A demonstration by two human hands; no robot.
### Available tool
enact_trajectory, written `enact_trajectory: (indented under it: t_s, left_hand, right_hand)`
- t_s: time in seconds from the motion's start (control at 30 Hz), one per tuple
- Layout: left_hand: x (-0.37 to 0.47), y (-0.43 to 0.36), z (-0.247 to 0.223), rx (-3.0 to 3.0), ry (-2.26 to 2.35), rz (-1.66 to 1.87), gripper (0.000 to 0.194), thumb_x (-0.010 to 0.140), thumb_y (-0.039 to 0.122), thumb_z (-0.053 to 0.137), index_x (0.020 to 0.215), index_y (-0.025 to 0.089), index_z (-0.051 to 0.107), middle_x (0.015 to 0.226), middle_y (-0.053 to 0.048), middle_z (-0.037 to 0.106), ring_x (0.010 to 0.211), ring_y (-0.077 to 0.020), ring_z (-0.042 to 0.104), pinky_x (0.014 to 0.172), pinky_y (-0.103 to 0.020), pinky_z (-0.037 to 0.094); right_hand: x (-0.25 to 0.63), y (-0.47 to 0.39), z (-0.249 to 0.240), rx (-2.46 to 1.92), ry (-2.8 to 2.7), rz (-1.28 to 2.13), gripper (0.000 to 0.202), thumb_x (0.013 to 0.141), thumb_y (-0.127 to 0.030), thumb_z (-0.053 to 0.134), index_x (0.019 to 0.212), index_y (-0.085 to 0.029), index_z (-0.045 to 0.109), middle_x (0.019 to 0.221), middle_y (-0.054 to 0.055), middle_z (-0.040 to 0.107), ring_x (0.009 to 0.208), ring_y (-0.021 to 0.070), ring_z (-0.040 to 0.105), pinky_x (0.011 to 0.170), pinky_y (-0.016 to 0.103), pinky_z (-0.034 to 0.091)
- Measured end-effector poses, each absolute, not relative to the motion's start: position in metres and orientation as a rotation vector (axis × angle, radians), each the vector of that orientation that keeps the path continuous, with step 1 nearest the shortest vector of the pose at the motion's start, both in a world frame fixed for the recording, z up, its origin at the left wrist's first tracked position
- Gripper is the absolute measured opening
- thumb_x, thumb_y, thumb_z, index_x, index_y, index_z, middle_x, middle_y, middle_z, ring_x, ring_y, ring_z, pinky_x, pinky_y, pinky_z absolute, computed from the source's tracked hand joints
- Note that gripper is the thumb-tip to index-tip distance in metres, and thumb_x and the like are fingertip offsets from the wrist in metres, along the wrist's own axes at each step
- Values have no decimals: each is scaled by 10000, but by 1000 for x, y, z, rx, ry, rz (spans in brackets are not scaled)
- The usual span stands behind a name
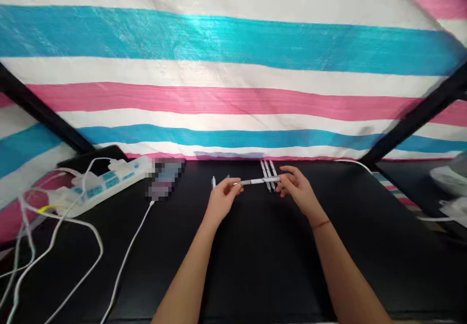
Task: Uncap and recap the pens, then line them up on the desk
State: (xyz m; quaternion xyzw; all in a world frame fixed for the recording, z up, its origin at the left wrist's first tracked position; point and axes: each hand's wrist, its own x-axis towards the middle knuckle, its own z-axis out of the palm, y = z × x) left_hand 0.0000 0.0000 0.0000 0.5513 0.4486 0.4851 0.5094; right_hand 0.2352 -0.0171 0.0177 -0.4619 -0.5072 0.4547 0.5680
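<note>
Between my two hands a white pen (257,181) is held level above the black table (262,256). My left hand (222,197) pinches its thinner greyish end between thumb and fingertips. At the other end, my right hand (297,190) grips the white barrel with thumb and fingers. Just behind the held pen, several white pens (268,171) lie side by side on the table, partly covered by it. Beside my left hand lies another white pen or pen part (213,182), with a small tip showing behind the fingers.
A white power strip (109,188) with plugs and tangled white cables (98,236) occupies the left side. A blurred phone-like device (165,179) lies near it on a white cord. Striped sheeting (233,100) hangs behind the table, with black frame bars (412,119) at both sides.
</note>
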Motion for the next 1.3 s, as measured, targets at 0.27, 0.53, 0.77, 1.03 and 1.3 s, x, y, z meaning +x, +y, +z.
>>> enact_trajectory:
  t_s: [0.27, 0.53, 0.77, 1.03, 1.3]
  left_hand:
    - [2, 1, -1, 1306, 1077, 1185, 368, 775, 409, 643, 1018, 132, 637, 838, -79, 700, 799, -188, 664, 808, -353, 517]
    - [2, -2, -3, 1374, 1119, 1183, 307, 816, 378, 603, 1014, 146, 636, 843, -69, 704, 839, -192, 673, 832, -347, 516]
    - [6, -13, 6, 1871, 1271, 1322, 188, 861, 301, 561, 978, 196, 663, 903, -49, 712, 831, -178, 675, 790, -305, 523]
    - [20, -21, 7, 2124, 1209, 1488, 142, 872, 188, 529, 970, 185, 631, 985, -55, 677, 915, -155, 640, 851, -287, 502]
    - [34, -39, 14, 1983, 991, 947, 193, 824, 302, 576, 977, 187, 602, 819, -18, 635, 683, -124, 592, 667, -248, 488]
  right_hand:
    - [240, -13, 14, -1172, -1259, 992, 305, 825, -473, 585, 831, -169, 596, 653, 25, 626, 542, 127, 588, 469, 239, 472]
    - [239, -12, 11, -1225, -1361, 892, 297, 841, -472, 560, 815, -176, 566, 625, 13, 601, 567, 142, 595, 512, 263, 496]
    - [235, -11, 4, -1238, -1271, 900, 311, 853, -483, 536, 737, -199, 481, 484, -51, 513, 426, 90, 493, 435, 204, 410]
    - [203, -17, 17, -1060, -830, 1144, 444, 733, -488, 676, 1030, -246, 451, 756, -24, 635, 642, 153, 661, 574, 294, 567]
    - [208, -20, 21, -1064, -976, 1167, 818, 653, -400, 768, 1341, -282, 342, 891, 25, 678, 733, 205, 690, 656, 369, 591]
